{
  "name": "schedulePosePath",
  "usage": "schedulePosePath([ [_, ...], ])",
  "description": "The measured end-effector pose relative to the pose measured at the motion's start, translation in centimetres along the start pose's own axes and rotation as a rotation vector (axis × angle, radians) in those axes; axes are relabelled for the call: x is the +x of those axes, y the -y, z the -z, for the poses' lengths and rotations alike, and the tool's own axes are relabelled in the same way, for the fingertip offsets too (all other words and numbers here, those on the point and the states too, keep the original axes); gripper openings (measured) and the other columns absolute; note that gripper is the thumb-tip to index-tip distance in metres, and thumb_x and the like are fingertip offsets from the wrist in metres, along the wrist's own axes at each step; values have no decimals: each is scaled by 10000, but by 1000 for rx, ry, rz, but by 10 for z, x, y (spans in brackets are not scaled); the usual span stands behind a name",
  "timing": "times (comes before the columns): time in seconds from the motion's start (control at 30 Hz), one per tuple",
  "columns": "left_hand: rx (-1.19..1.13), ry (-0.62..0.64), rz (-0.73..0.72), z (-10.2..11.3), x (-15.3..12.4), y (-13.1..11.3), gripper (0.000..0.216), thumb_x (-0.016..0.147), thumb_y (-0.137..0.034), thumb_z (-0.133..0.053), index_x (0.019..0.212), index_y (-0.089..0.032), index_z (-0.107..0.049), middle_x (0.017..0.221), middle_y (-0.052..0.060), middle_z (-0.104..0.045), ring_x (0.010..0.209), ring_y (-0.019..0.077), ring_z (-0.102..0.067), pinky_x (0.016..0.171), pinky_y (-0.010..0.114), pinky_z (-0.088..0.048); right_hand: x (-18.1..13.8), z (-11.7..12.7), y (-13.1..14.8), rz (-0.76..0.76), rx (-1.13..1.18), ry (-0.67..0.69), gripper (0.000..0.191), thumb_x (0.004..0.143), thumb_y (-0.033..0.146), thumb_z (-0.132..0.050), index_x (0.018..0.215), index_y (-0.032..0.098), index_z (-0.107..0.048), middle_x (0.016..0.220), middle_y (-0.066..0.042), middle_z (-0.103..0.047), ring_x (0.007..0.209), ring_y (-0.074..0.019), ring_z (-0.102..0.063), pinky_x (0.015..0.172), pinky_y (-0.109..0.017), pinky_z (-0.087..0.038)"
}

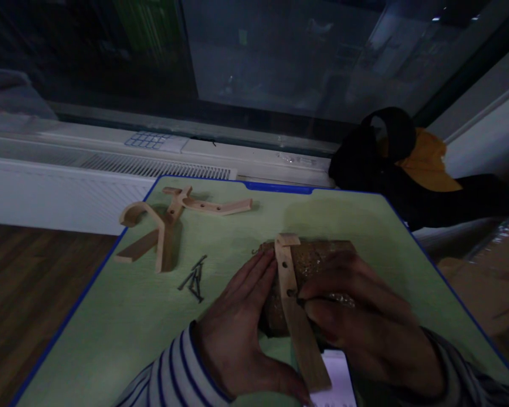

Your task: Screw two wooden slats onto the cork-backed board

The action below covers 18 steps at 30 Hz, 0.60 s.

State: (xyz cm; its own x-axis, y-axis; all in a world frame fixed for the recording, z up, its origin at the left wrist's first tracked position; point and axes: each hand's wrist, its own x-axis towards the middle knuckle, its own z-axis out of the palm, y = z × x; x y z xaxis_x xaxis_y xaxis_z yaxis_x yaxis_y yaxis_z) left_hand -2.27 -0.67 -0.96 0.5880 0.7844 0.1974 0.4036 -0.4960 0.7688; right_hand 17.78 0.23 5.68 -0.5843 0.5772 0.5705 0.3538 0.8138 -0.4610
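A long wooden strip with holes (296, 316) lies across a brown block (318, 257) on the green table (123, 328). My left hand (241, 328) lies flat beside the strip, fingers stretched out and pressing the strip and block from the left. My right hand (356, 316) rests on the block to the right, thumb and forefinger pinched at a hole in the strip; whatever they pinch is too small to name.
Several dark screws (194, 278) lie left of my left hand. Further left sit curved wooden parts (152, 234) and a drilled wooden arm (214, 206). A white lit device (335, 376) lies under the strip's near end. A dark bag with yellow cloth (402, 164) stands at the far right.
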Motion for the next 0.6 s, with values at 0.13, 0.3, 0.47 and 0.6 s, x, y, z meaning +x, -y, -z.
schedulePosePath([
  [0.13,19,-8,-5,-2,-1,0,1305,466,-671,-729,1455,-187,-28,1507,156,-163,1373,373,-126,1091,584,-177,3,8,-4,93,36,99,364,875,125,-443,1238,148,-468,1149,-108,-590,1079,-228,-502,886,-444,-435],
  [0.3,60,5,3,-2,-2,-1,1346,433,-751,-673,1453,-161,-23,1512,165,-138,1376,361,-126,1099,560,-182,8,12,-3,65,-26,14,246,858,161,-541,1104,161,-541,997,-68,-657,981,-194,-551,835,-383,-452],
  [0.47,63,3,14,-2,-3,0,1322,446,-759,-654,1453,-163,-40,1510,177,-135,1369,376,-138,1081,577,-209,7,13,-1,42,-101,-28,258,788,253,-656,991,190,-511,828,-44,-617,771,-181,-541,682,-377,-452],
  [0.6,-2,-74,-63,0,-3,1,1209,492,-678,-708,1442,-202,-131,1490,176,-205,1352,372,-203,1067,575,-239,5,10,-5,25,-99,-48,309,776,261,-670,1025,201,-496,814,-43,-586,761,-182,-522,664,-375,-450],
])
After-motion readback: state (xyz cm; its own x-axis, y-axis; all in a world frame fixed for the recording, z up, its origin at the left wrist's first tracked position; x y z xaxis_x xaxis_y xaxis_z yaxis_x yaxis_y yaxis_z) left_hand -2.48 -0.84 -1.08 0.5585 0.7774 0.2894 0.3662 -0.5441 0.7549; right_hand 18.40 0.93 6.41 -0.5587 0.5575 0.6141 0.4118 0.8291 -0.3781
